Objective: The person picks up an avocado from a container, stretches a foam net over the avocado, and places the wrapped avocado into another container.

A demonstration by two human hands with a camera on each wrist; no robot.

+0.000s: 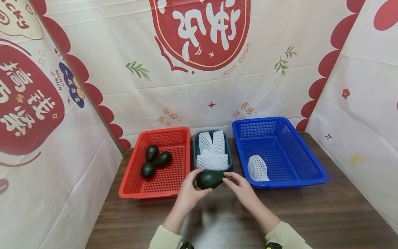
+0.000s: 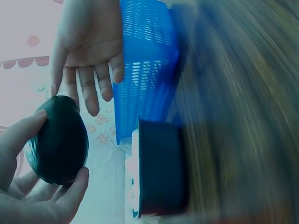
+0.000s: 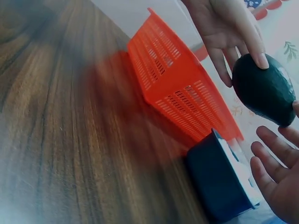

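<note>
A dark green avocado [image 1: 210, 179] is held up over the front of the table, lying roughly sideways. My left hand [image 1: 188, 192] grips its rounder end between thumb and curled fingers. At the narrower end, my right hand [image 1: 244, 192] pinches the tip with thumb and forefinger; its other fingers [image 2: 88, 88] stretch out apart from the fruit. Just beyond the hands, a dark teal bin [image 1: 230, 152] holds several white foam net sleeves [image 1: 212, 161].
On the left, a red basket [image 1: 124, 186] contains three avocados [image 1: 152, 152]. A blue basket [image 1: 311, 159] on the right has one foam-sleeved item [image 1: 257, 168] near its front left corner. Printed cloth [image 1: 199, 90] hangs behind and beside the wooden table [image 1: 335, 211].
</note>
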